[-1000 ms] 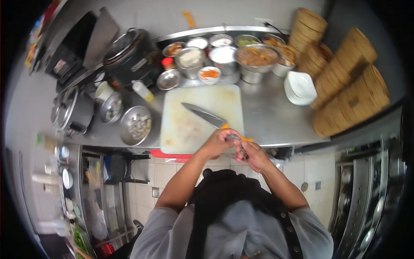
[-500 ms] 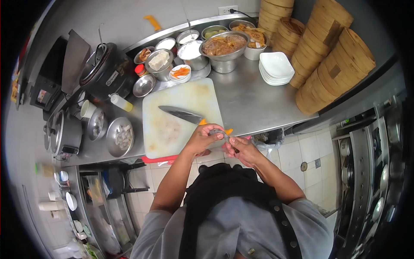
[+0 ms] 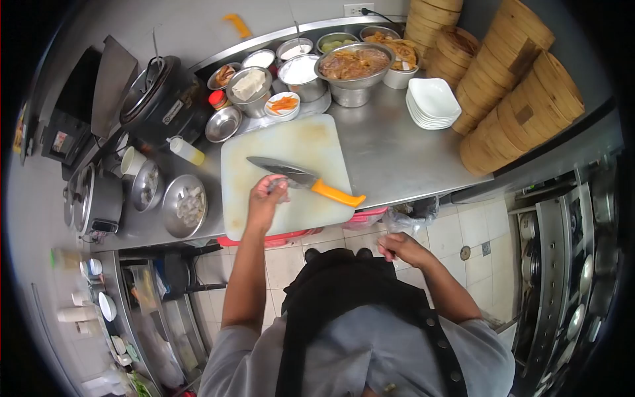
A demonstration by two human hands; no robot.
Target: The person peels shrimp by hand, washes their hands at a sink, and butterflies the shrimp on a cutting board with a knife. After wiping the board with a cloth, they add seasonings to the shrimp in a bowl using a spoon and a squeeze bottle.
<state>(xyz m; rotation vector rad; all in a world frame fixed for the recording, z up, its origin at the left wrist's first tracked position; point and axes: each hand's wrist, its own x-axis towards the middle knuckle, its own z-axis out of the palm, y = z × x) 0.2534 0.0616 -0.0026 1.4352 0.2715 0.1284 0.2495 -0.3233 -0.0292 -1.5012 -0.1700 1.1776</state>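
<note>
Grey, kinda see-through little piece (image 3: pixel 278 183) is in the left hand (image 3: pixel 266 198), fingers pinched narrow around it, right over the white cutting board (image 3: pixel 286 135) and next to the knife (image 3: pixel 297 176). Right hand (image 3: pixel 403 250) is loosely curled over the floor (image 3: pixel 475 231), off the front of the desk (image 3: pixel 390 159); can't tell if those fingers are closed on anything. Container-wise, left of the board there's a big steel bowl (image 3: pixel 173 210) with greyish-white pieces in it, and a smaller steel bowl (image 3: pixel 139 196) beside it with some grey bits. Behind the board: an empty metal dish (image 3: pixel 223 124), a white bowl (image 3: pixel 281 114) of orange strips, a pot (image 3: pixel 251 106) with a pale block, a tub (image 3: pixel 302 88) of white stuff, and a wide bowl (image 3: pixel 353 81) heaped with brownish-pink food. As for edges, the board's near side sits by the desk's front edge, and the knife's orange handle pokes out past the board's right side. Decent open steel to the right of that, up to the stacked white plates (image 3: pixel 433 102) and the bamboo steamers (image 3: pixel 522 112). Left side's tighter, with the big bowl near both board and desk edge.
</note>
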